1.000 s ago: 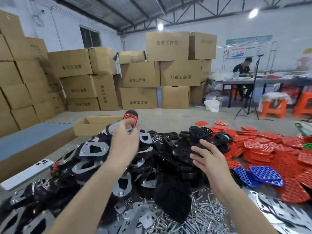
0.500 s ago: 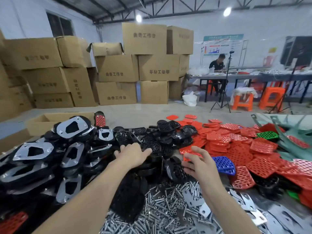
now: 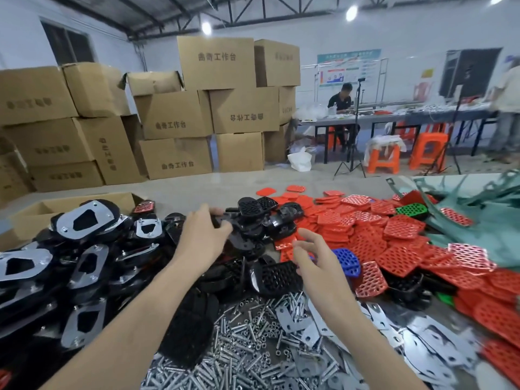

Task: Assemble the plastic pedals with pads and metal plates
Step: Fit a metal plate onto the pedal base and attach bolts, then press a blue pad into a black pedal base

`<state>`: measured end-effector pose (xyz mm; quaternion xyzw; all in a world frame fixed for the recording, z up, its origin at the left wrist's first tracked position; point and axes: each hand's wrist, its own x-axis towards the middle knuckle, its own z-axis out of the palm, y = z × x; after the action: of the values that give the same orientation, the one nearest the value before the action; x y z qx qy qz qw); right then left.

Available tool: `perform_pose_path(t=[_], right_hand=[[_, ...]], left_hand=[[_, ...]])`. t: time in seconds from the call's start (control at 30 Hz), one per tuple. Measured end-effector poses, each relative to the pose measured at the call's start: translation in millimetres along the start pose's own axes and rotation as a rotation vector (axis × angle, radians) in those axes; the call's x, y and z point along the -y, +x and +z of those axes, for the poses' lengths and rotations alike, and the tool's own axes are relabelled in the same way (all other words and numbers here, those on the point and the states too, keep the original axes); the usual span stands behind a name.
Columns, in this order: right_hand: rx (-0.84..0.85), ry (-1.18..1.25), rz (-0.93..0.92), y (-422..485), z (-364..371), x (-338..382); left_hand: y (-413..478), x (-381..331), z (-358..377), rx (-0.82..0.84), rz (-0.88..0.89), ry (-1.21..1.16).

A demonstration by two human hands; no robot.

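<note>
My left hand (image 3: 204, 235) reaches into the heap of bare black plastic pedals (image 3: 267, 218), its fingers curled over one black pedal (image 3: 222, 220) at the heap's near left edge. Spread and relaxed, my right hand (image 3: 312, 256) hovers holding nothing, just above the edge of the red perforated pads (image 3: 365, 240) and beside a blue pad (image 3: 347, 260). Finished pedals with metal plates (image 3: 84, 218) are piled on the left. Loose metal plates (image 3: 422, 333) lie at the lower right, and screws (image 3: 247, 333) lie between my forearms.
A shallow cardboard box (image 3: 33, 212) sits behind the left pile. A green pad (image 3: 412, 211) and teal bags (image 3: 478, 218) lie at the far right. Stacked cartons (image 3: 213, 108) stand beyond the table, and a person sits at a far table (image 3: 394, 115).
My left hand let go of a pedal with a red pad on the left pile, then moved right and forward into the black pedals. My right hand shifted right toward the red pads.
</note>
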<state>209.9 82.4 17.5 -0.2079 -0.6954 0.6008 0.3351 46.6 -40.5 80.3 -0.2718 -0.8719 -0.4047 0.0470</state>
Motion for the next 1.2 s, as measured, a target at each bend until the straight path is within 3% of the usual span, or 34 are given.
perform_pose_path(t=[0.1, 0.17, 0.23, 0.3, 0.43, 0.53, 0.83, 1.03, 1.1, 1.2], right_hand=[[0.087, 0.032, -0.001, -4, 3, 4], [0.125, 0.150, 0.035, -10, 1, 6], [0.063, 0.272, 0.077, -17, -9, -3], [-0.039, 0.338, 0.122, -24, -22, -12], [-0.284, 0.609, 0.216, -30, -60, -31], [-0.398, 0.718, 0.197, -31, -82, -40], [-0.561, 0.639, 0.156, -27, -79, -55], [-0.646, 0.769, 0.219, -23, -83, -59], [-0.642, 0.809, 0.246, -23, -85, -59], [-0.603, 0.822, 0.260, -23, -85, -58]], left_hand=[[-28, -34, 16, 0.075, 0.123, -0.078], [-48, -54, 32, 0.220, 0.103, -0.304], [-65, -66, 44, 0.399, 0.018, -0.591], [-73, -69, 52, 0.469, 0.006, -0.736], [-69, -60, 70, 0.349, 0.065, -0.548], [-65, -58, 87, 0.411, -0.004, -0.392], [-23, -78, 163, 0.386, 0.148, 0.023], [0, -82, 205, 0.595, 0.196, 0.467], [1, -79, 206, 0.572, 0.203, 0.472], [-3, -70, 189, 0.468, 0.180, 0.241]])
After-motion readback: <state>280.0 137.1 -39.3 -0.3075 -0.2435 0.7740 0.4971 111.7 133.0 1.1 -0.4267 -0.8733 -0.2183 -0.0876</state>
